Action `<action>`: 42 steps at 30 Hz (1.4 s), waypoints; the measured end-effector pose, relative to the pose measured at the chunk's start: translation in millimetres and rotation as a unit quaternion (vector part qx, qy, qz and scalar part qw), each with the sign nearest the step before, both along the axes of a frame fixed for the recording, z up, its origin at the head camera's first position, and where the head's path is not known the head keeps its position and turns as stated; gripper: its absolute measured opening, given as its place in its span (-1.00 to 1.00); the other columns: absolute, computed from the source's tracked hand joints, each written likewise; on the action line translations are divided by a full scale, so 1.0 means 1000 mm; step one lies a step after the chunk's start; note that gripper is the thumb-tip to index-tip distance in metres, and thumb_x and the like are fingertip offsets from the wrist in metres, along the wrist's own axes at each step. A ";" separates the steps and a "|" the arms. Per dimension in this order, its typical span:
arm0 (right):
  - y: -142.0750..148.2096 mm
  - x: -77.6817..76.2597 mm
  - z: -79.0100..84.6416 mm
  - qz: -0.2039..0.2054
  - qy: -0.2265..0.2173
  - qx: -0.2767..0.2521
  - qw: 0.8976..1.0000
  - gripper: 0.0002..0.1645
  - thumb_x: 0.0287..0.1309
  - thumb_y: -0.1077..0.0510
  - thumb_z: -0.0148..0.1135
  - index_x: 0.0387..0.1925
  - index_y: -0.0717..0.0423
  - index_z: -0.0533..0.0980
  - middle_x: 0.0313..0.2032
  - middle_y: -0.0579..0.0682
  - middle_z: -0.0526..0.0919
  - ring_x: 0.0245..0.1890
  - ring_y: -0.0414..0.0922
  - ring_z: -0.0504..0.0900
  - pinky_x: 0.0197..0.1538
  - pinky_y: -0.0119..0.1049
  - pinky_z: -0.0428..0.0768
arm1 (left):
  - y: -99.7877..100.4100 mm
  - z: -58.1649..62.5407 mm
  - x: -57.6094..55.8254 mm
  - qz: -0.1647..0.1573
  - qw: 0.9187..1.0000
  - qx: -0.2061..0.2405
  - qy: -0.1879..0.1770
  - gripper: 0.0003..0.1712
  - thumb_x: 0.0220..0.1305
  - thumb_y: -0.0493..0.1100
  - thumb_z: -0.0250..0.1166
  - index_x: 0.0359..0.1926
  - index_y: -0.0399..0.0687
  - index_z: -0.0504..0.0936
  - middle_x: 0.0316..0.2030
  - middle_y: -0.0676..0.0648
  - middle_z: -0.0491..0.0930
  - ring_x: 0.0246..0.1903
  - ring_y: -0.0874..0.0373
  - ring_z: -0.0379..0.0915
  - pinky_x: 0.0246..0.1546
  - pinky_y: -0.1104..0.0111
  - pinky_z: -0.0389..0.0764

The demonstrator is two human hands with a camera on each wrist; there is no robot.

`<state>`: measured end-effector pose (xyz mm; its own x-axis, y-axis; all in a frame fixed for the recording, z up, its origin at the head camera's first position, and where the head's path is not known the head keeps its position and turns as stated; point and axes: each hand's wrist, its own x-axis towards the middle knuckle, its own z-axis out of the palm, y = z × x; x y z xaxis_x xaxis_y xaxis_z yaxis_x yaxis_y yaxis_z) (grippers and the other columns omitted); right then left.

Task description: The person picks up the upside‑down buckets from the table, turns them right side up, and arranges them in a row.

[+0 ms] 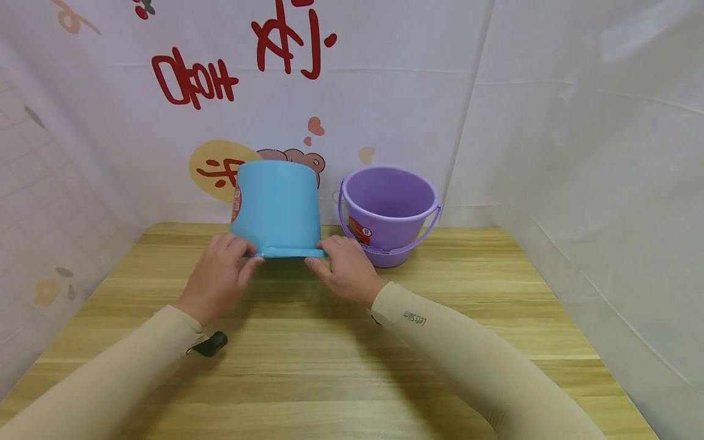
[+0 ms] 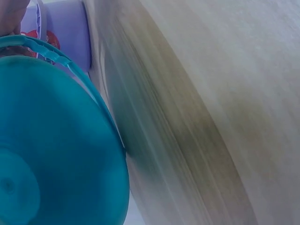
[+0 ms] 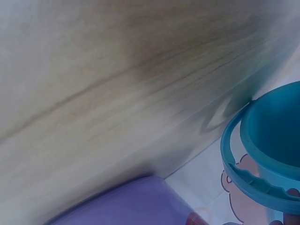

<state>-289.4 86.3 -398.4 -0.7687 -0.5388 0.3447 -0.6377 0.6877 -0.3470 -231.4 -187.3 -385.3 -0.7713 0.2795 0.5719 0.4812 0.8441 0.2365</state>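
A light blue plastic bucket (image 1: 277,205) is held tipped over in the head view, its base up and its mouth facing down. My left hand (image 1: 219,275) grips the rim at its left end, and my right hand (image 1: 352,269) pinches the rim and handle area at the right. Both wrist views look into the hollow of the blue bucket (image 2: 70,140), with its ridged handle lying along the rim. Beside it on the right, a purple bucket (image 1: 393,229) stands upright, its handle hanging down in front.
Both buckets are near the back of a wood-grain table (image 1: 308,366). A white printed curtain (image 1: 396,116) with red characters hangs behind, and white cloth (image 1: 594,201) borders the sides. A black strap end (image 1: 211,344) hangs from the left wrist.
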 end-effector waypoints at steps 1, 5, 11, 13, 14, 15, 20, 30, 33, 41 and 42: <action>0.000 0.000 0.001 0.000 0.000 -0.002 1.000 -0.56 0.54 -0.23 0.12 0.01 0.05 0.57 -0.10 -0.06 0.66 -0.02 -0.08 0.60 0.19 -0.06 0.53 | 0.000 0.001 0.000 0.001 1.000 0.003 0.000 -0.82 0.42 -0.19 0.39 -0.15 -0.23 0.60 -0.21 -0.16 0.56 -0.12 -0.11 0.37 -0.08 0.01 0.49; 0.000 0.000 0.004 0.000 0.000 -0.014 1.000 -0.60 0.54 -0.20 0.14 -0.02 0.04 0.58 -0.14 -0.09 0.65 -0.06 -0.10 0.60 0.16 -0.06 0.54 | 0.001 0.002 0.000 0.005 1.000 0.013 0.002 -0.81 0.43 -0.19 0.39 -0.15 -0.23 0.60 -0.21 -0.16 0.55 -0.11 -0.11 0.36 -0.07 0.02 0.46; 0.001 0.000 0.009 0.000 0.002 -0.032 0.999 -0.64 0.53 -0.18 0.15 -0.09 0.02 0.56 -0.19 -0.06 0.64 -0.11 -0.12 0.58 0.12 -0.05 0.53 | 0.003 0.007 0.001 0.006 1.000 0.026 0.005 -0.79 0.43 -0.21 0.39 -0.11 -0.25 0.57 -0.22 -0.17 0.55 -0.11 -0.12 0.35 -0.07 0.02 0.45; 0.001 0.001 0.010 0.002 0.003 -0.039 0.999 -0.65 0.53 -0.17 0.16 -0.10 0.02 0.56 -0.19 -0.01 0.66 -0.13 -0.11 0.56 0.11 -0.05 0.53 | 0.003 0.008 0.001 0.006 1.000 0.029 0.005 -0.78 0.43 -0.21 0.38 -0.10 -0.26 0.56 -0.23 -0.17 0.55 -0.10 -0.12 0.35 -0.06 0.01 0.45; 0.001 0.001 0.011 0.003 0.004 -0.042 0.999 -0.65 0.53 -0.17 0.16 -0.10 0.02 0.56 -0.19 0.00 0.67 -0.14 -0.11 0.55 0.11 -0.05 0.52 | 0.003 0.009 0.001 0.006 0.999 0.031 0.006 -0.78 0.43 -0.21 0.38 -0.09 -0.26 0.56 -0.23 -0.17 0.55 -0.10 -0.12 0.36 -0.05 0.01 0.45; 0.002 0.001 0.011 0.003 0.005 -0.044 0.999 -0.65 0.53 -0.17 0.16 -0.10 0.02 0.56 -0.19 0.01 0.67 -0.14 -0.11 0.55 0.11 -0.05 0.52 | 0.004 0.010 0.001 0.005 0.999 0.033 0.007 -0.78 0.43 -0.21 0.38 -0.09 -0.26 0.56 -0.23 -0.17 0.55 -0.09 -0.13 0.36 -0.04 0.00 0.45; 0.003 0.002 0.013 0.006 0.017 -0.057 0.998 -0.66 0.51 -0.16 0.20 -0.11 0.02 0.58 -0.22 -0.07 0.64 -0.15 -0.13 0.55 0.13 -0.05 0.53 | 0.006 0.013 0.002 -0.001 0.999 0.041 0.020 -0.81 0.41 -0.24 0.39 -0.12 -0.26 0.56 -0.27 -0.17 0.56 -0.10 -0.14 0.40 0.01 -0.02 0.43; 0.004 0.002 0.015 0.018 0.026 -0.073 0.997 -0.62 0.48 -0.16 0.23 -0.04 0.08 0.59 -0.18 -0.06 0.66 -0.13 -0.11 0.58 0.10 -0.07 0.55 | 0.009 0.018 0.005 0.005 0.998 0.053 0.017 -0.81 0.40 -0.26 0.40 -0.12 -0.26 0.57 -0.26 -0.18 0.55 -0.12 -0.12 0.38 -0.04 0.00 0.43; 0.005 0.002 0.016 0.021 0.026 -0.078 0.996 -0.60 0.49 -0.15 0.20 -0.03 0.11 0.60 -0.17 -0.03 0.67 -0.12 -0.08 0.59 0.11 -0.05 0.55 | 0.009 0.018 0.005 0.006 0.998 0.058 0.015 -0.81 0.40 -0.25 0.40 -0.11 -0.26 0.57 -0.26 -0.18 0.55 -0.13 -0.11 0.38 -0.06 0.01 0.44; 0.005 0.003 0.018 0.033 0.035 -0.099 0.994 -0.61 0.52 -0.09 0.14 -0.01 0.15 0.61 -0.13 0.02 0.71 -0.07 -0.04 0.64 0.13 -0.04 0.58 | 0.008 0.021 0.004 0.009 0.998 0.067 0.020 -0.80 0.42 -0.23 0.39 -0.10 -0.26 0.58 -0.25 -0.19 0.55 -0.14 -0.11 0.39 -0.07 0.01 0.44; 0.005 0.003 0.018 0.034 0.036 -0.102 0.994 -0.62 0.53 -0.09 0.12 -0.02 0.13 0.61 -0.14 0.01 0.71 -0.08 -0.05 0.64 0.12 -0.06 0.58 | 0.008 0.022 0.004 0.010 0.997 0.068 0.020 -0.80 0.42 -0.23 0.39 -0.10 -0.26 0.58 -0.25 -0.19 0.55 -0.14 -0.12 0.40 -0.06 0.01 0.44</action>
